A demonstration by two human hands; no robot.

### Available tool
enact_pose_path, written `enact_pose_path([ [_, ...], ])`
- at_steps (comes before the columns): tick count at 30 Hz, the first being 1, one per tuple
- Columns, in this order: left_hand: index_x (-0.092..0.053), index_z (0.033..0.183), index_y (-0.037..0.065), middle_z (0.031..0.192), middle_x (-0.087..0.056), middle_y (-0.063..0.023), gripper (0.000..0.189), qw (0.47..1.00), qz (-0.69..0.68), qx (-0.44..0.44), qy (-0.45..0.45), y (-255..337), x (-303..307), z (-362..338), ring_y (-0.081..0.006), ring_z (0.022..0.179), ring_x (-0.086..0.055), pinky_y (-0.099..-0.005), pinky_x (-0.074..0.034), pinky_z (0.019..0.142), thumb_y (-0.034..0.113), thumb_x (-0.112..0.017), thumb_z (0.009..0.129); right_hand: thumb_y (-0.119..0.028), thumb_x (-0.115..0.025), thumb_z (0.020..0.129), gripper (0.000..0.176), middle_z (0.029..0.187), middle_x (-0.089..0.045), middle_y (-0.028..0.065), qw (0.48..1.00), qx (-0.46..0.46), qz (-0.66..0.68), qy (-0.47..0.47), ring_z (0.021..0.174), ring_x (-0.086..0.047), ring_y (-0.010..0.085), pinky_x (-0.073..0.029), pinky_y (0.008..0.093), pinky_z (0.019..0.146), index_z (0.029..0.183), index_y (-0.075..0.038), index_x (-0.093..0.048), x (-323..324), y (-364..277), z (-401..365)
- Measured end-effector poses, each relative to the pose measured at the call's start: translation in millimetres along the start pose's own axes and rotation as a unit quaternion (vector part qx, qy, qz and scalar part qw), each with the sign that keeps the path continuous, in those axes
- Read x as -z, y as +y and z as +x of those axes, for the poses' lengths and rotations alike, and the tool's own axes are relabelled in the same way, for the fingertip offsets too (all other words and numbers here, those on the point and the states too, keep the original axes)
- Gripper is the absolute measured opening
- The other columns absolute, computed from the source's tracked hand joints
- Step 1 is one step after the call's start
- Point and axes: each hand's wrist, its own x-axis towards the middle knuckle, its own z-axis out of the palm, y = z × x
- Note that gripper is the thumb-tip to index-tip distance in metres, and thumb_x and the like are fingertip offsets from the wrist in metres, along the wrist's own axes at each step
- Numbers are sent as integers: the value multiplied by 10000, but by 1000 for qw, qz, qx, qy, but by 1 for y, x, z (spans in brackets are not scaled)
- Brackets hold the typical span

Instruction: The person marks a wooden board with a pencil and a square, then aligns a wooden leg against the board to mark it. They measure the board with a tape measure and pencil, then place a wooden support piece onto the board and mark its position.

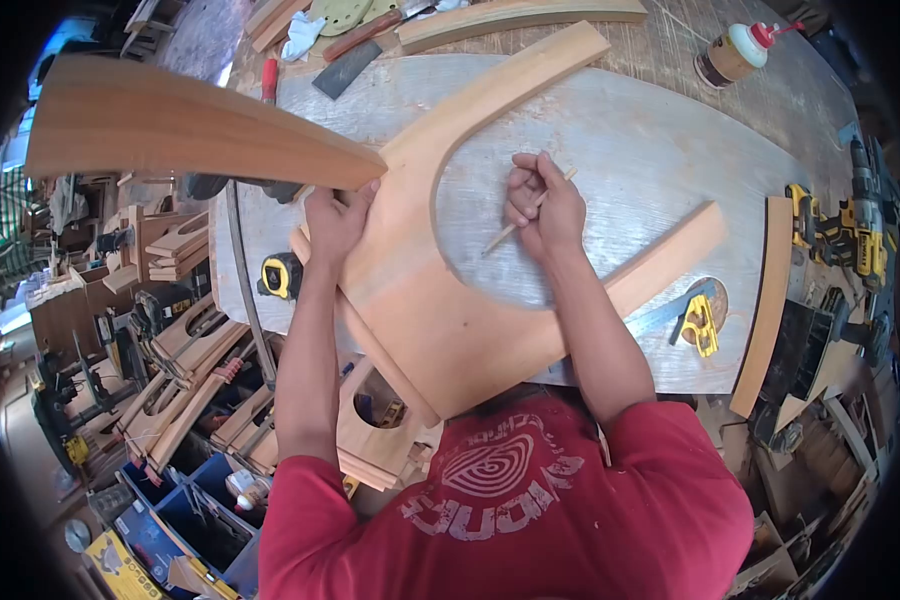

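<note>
A large curved wooden piece (410, 320) with a rounded cutout lies on the silvery work surface in front of me. Another wooden board (190, 125) rises from its left side toward the upper left. At the lower end of that board, my left hand (338, 222) grips it where it meets the curved piece, the fingertips partly hidden. Over the cutout, my right hand (547, 205) has its fingers curled around a pencil (500, 238), whose tip points down and left.
A tape measure (281, 275) lies left of the curved piece. On the right are a yellow combination square (702, 325), a long wooden strip (765, 310) and cordless drills (860, 235). A glue bottle (735, 55) stands at the back right, a chisel (348, 70) at the back left.
</note>
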Motion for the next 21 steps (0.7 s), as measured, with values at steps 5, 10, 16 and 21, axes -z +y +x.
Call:
enact_pose_path([
  [5, -741, 1046, -16, 996, -765, -143, 375, 1000, -15, -8, 2, 16, 0, -4, -222, 899, -694, -364, -527, 846, 280, -861, 850, -277, -488, 1092, 320, 781, -597, 77, 997, -30, 73, 22, 516, -379, 107, -327, 281, 488, 1113, 25, -592, 6, -2, 13],
  [10, -731, 1078, -20, 1043, -745, -142, 368, 999, -34, 13, -15, 14, -1, -3, -238, 971, -681, -387, -503, 925, 243, -854, 852, -289, -463, 1101, 334, 765, -621, 75, 995, -50, 78, 29, 500, -385, 112, -326, 279, 470, 1075, -3, -633, 7, 0, 17],
  [16, -746, 1066, -16, 986, -764, -135, 359, 999, -24, 21, -18, 18, 1, -3, -216, 900, -690, -374, -516, 864, 252, -855, 854, -274, -478, 1096, 314, 763, -600, 77, 995, -62, 82, 12, 520, -389, 117, -323, 288, 483, 1106, 14, -602, 11, 4, 18],
  [21, -725, 1115, -39, 1082, -749, -166, 429, 997, -35, 58, -36, 15, 5, -5, -241, 1030, -685, -395, -497, 964, 282, -846, 856, -311, -438, 1111, 359, 739, -587, 76, 995, -47, 86, -3, 535, -404, 133, -332, 306, 494, 1101, 9, -600, 11, 5, 19],
])
